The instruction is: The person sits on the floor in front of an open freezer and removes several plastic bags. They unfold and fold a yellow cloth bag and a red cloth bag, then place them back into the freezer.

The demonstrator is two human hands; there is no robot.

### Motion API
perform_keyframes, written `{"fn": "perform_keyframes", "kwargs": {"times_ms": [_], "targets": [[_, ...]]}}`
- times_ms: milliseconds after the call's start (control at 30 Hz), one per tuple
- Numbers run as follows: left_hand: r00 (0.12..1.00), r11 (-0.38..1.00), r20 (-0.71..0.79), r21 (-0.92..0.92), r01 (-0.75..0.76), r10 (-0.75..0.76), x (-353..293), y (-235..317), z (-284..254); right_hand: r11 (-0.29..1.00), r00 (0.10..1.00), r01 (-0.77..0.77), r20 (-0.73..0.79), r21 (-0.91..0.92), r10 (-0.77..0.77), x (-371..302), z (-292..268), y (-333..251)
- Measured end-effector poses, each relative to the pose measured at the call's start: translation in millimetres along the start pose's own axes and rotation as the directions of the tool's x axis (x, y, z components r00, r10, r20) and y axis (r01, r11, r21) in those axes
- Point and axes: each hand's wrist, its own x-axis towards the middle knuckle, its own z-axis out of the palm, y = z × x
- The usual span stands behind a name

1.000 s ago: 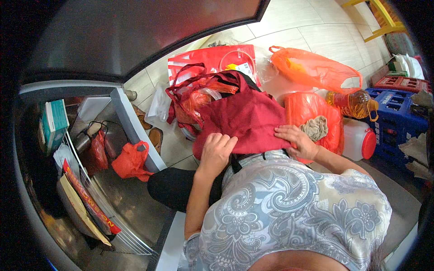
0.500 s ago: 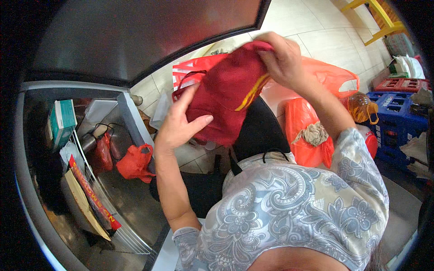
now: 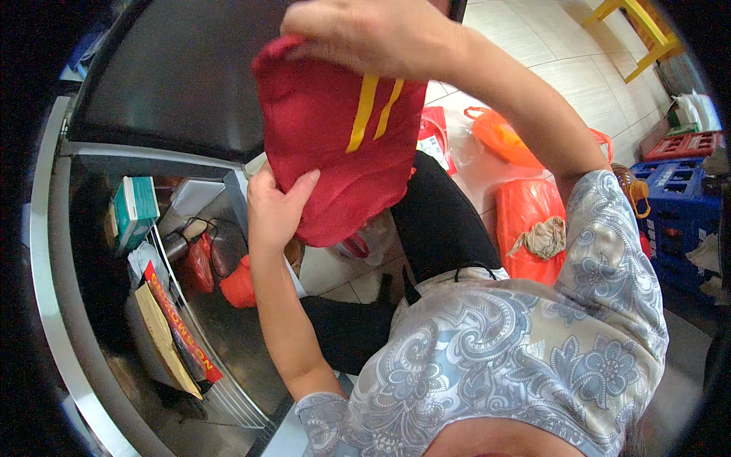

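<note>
A dark red folded cloth [image 3: 320,129] with two yellow stripes is held up in front of me; whether it is a garment or a bag cannot be made out. My right hand [image 3: 365,34] grips its far upper edge, fingers curled over the fabric. Lower down, my left hand [image 3: 276,209] holds the near left side, thumb on the front and fingers hidden behind. Between the two hands the cloth hangs fairly flat, above my knee in black trousers [image 3: 438,209].
An open cabinet on my left holds a teal-and-white box [image 3: 135,209], a wire rack [image 3: 221,381] and red plastic bags [image 3: 240,283]. Its dark door [image 3: 183,76] stands far left. Orange plastic bags [image 3: 525,206] lie on the tiled floor, near blue crates [image 3: 674,198] and a yellow stool [image 3: 636,38].
My right hand has swung left and farther out with the cloth's edge. The cloth is now more spread, showing both yellow stripes. My left hand has shifted slightly left, still holding it.
</note>
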Motion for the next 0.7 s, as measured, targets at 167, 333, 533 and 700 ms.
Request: {"fn": "perform_keyframes", "kwargs": {"times_ms": [167,333,533,700], "targets": [[0.987,0.980,0.136,0.163,-0.113,0.091,-55,-12,-5,0.965,0.971,0.225,0.048,0.132,-0.233,-51,-12,-72],[0.576,0.977,0.794,-0.104,-0.187,0.195,-117,-18,9,0.843,0.925,0.257,0.131,0.472,-0.356,-81,-39,-153],[0.839,0.605,0.536,-0.701,0.378,0.097,-105,-18,71,0.784,0.865,0.152,0.302,0.601,-0.400,-71,-36,-177],[0.924,0.728,0.361,-0.601,0.331,-0.122,-135,14,146,0.812,0.864,0.075,0.369,0.579,-0.343,-59,-30,-184]]}}
